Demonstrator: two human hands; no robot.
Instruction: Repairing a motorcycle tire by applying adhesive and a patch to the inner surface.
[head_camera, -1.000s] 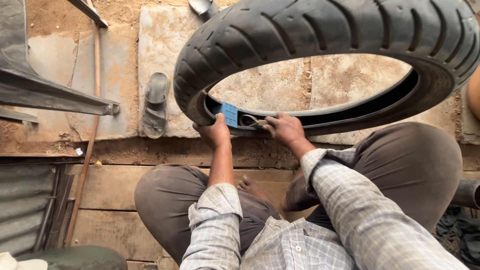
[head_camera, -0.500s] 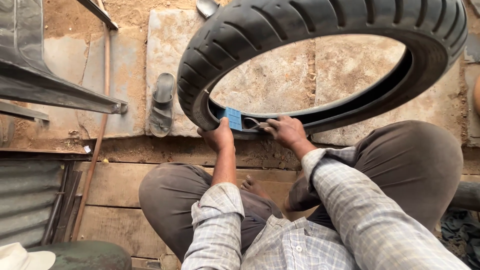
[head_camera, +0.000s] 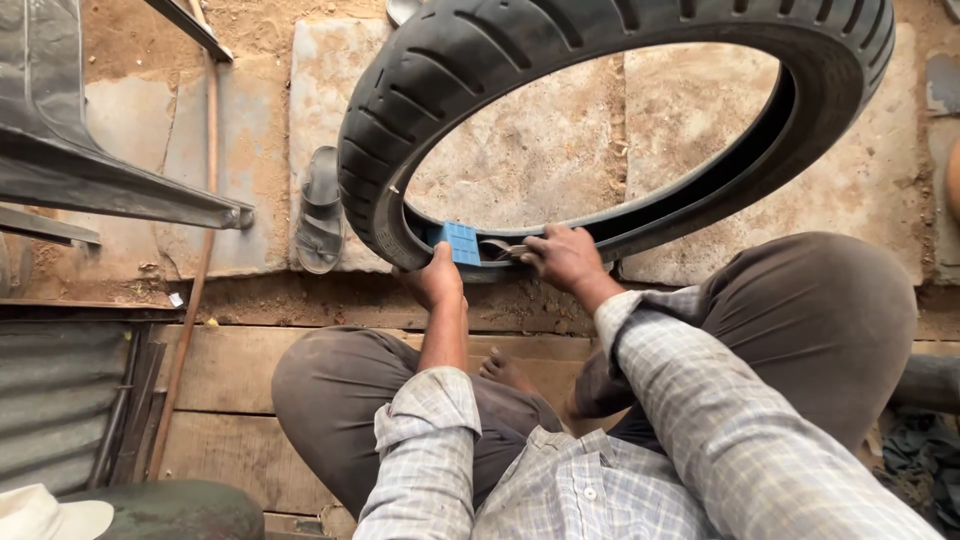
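Note:
A large black rubber tyre stands tilted in front of me over stone slabs, its lower bead near my knees. A small blue patch lies against the tyre's inner wall. My left hand grips the tyre's lower edge and pins the blue patch with the thumb. My right hand presses on the inner wall just right of the patch, fingers curled over a dark strip there. I sit with knees bent, in grey trousers and a checked shirt.
A dark sandal lies on the stone left of the tyre. A metal frame juts in from the left, and a thin rod runs down beside it. Wooden planks lie under my legs. Corrugated sheet at lower left.
The view has drifted slightly, so the tyre sits a little higher and further right in the frame. Both hands stay on the same spot at the tyre's lower edge.

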